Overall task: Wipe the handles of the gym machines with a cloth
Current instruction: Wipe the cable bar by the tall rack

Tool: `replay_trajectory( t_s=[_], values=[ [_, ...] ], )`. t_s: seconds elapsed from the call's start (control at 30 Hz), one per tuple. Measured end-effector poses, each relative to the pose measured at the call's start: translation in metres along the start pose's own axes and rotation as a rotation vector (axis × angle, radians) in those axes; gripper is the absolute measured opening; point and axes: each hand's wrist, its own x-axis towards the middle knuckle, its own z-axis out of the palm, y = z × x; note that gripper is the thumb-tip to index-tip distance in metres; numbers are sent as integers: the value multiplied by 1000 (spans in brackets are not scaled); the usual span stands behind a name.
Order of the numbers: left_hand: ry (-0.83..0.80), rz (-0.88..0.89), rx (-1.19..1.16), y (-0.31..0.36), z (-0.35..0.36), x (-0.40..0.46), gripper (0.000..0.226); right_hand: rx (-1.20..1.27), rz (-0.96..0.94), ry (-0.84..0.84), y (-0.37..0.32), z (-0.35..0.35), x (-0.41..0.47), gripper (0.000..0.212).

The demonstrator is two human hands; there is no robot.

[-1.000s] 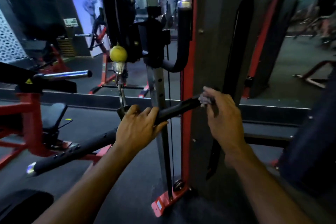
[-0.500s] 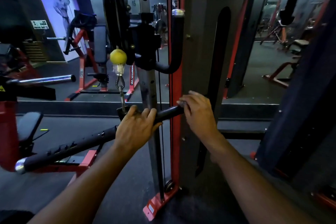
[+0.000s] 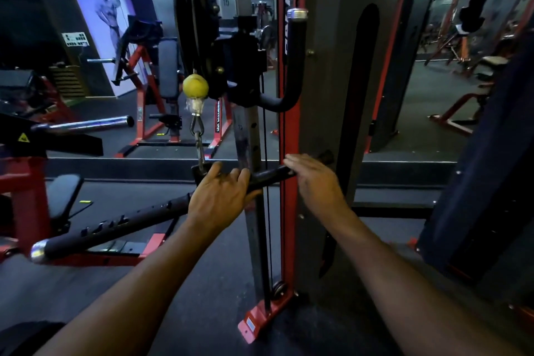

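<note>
Ahead, red post [image 3: 289, 136] & cable [image 3: 264, 130] cross behind bar [image 3: 115, 228]. Left hand [image 3: 221, 196] grips bar mid; right hand [image 3: 315, 179] wraps its far end, cloth unseen.

Both forearms are bare from the bottom edge of the view up to the wrists, with no sleeve, watch or band showing on either. The left hand [image 3: 221, 201] and the right hand [image 3: 315, 182] wear no gloves or rings (the dim light hides finer detail).
</note>
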Motion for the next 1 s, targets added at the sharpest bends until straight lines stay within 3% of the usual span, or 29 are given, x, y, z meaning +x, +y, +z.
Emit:
replay_trajectory(
  t_s=[0.1,0.2,0.33,0.4,0.5,0.6,0.73,0.83,0.93,1.0],
  values=[
    [-1,14,15,0,2,-1,44,120,-168,-46,-47,17,0,34],
    [-16,25,46,-4,0,-4,45,98,-282,-114,-25,7,-10,41],
    [-71,1,7,-6,-1,-3,53,4,31,-40,17,-17,-4,31],
    [-73,-3,-11,-2,-1,0,56,11,7,-17,-7,-6,9,27],
    [-102,16,6,0,0,2,59,79,-173,-17,-55,16,15,23],
    [-95,20,8,0,-2,0,68,110,-224,-28,-41,17,10,27],
    [-82,-8,-31,-1,-1,3,60,-30,-55,5,8,-7,2,26],
    [-86,-25,-60,4,0,6,58,26,57,77,-12,6,5,19],
    [-86,29,16,7,-2,6,48,132,-103,101,-49,32,1,21],
    [-91,20,4,7,-3,4,51,107,-229,71,-35,22,2,23]
  ],
)
